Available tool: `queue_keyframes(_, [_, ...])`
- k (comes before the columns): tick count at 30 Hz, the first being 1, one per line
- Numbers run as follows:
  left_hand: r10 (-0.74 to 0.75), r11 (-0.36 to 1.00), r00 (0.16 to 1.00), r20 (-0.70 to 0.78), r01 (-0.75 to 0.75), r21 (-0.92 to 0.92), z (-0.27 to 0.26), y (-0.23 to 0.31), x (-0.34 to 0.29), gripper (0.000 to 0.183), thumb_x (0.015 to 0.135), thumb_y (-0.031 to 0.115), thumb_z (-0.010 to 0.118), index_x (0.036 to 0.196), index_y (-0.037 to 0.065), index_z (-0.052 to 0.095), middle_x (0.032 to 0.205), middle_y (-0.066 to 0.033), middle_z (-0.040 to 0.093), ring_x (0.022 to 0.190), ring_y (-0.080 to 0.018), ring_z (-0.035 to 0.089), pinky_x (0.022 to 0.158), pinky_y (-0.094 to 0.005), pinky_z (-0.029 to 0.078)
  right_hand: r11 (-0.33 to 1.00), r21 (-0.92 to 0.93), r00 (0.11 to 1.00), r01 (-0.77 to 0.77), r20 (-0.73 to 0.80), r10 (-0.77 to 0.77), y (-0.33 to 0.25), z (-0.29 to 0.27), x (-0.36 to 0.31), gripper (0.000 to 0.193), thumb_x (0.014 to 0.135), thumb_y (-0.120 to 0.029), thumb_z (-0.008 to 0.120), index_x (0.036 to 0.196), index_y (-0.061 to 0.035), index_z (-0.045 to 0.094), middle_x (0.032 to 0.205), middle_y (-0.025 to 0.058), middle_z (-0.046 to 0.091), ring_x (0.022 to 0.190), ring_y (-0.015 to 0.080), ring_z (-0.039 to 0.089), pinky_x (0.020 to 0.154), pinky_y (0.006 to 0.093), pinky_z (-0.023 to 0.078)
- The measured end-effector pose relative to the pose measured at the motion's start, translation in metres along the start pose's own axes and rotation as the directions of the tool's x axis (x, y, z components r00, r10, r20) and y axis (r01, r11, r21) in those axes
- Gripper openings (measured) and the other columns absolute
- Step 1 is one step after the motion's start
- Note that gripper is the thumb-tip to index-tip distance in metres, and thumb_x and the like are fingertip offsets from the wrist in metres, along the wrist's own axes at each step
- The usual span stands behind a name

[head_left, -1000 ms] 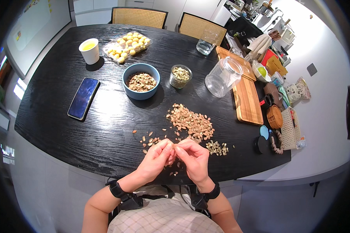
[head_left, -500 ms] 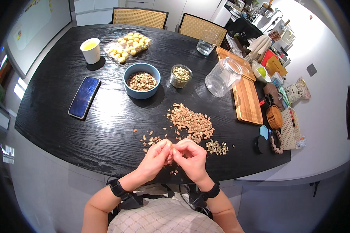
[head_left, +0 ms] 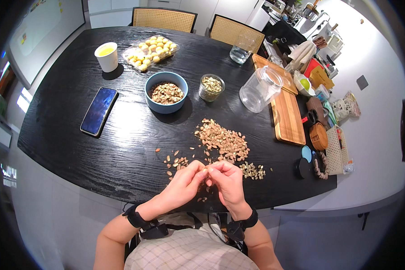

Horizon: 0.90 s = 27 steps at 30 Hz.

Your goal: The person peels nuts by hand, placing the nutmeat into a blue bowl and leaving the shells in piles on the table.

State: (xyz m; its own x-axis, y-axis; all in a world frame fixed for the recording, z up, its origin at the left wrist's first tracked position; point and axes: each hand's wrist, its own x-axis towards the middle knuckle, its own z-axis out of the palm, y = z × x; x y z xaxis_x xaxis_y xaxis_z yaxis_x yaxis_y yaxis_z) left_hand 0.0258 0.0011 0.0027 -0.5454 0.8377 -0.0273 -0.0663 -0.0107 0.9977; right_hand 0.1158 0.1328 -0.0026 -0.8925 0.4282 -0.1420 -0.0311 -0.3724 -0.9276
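Near the table's front edge, my left hand and my right hand meet with fingertips pinched together. Between them is a small seed, mostly hidden by the fingers. Just beyond my right hand lies a heap of brown-shelled seeds. A smaller cluster of greenish shelled kernels sits to its right. Loose seeds and shell bits are scattered beside my left hand, with a few crumbs under the hands. Farther off, a blue bowl contains brown shells, and a small glass jar contains pale green kernels.
A phone lies at left, behind it a paper cup and a clear box of yellow round items. A clear empty jar, wooden boards, a water glass and a black lid stand right.
My hands stay together and have shifted slightly right, with the fingertips pinched closer over the seed. The things on the table have not visibly moved.
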Motion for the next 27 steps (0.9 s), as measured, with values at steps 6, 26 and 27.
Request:
queue_keyframes(6, [0.261,0.885,0.964,-0.051,-0.218,0.411,-0.002,-0.011,-0.001,0.009,0.096,0.005,0.044,0.092,-0.002,0.047,0.08,-0.0182,0.054,0.072,-0.0345,0.054,0.064,-0.0377,0.044,0.998,0.013,0.997,-0.059,-0.041,0.059,0.002,0.007,-0.003,0.007,0.088,-0.002,0.061,0.09,0.0034,0.065,0.085,0.0087,0.066,0.071,0.011,0.062,0.062,0.0242,0.054])
queue_keyframes(26, [0.122,0.937,0.991,-0.051,-0.098,0.336,-0.004,-0.017,0.001,0.007,0.094,0.005,0.043,0.092,-0.001,0.047,0.07,-0.0109,0.051,0.061,-0.0241,0.052,0.057,-0.0335,0.042,0.967,0.129,0.971,-0.217,-0.071,0.228,0.001,0.004,0.001,0.011,0.089,-0.008,0.06,0.086,0.002,0.063,0.076,0.0046,0.062,0.063,0.0085,0.058,0.064,0.0274,0.057])
queue_keyframes(27, [0.048,0.984,0.997,-0.066,-0.036,0.172,-0.006,-0.016,0.002,0.015,0.099,0.011,0.04,0.092,0.0,0.048,0.069,-0.0063,0.049,0.059,-0.0158,0.049,0.055,-0.0291,0.041,0.961,0.156,0.968,-0.227,-0.075,0.24,0.0,0.003,0.001,0.011,0.09,-0.009,0.06,0.086,0.0016,0.063,0.077,0.0044,0.061,0.062,0.0084,0.057,0.065,0.0271,0.057])
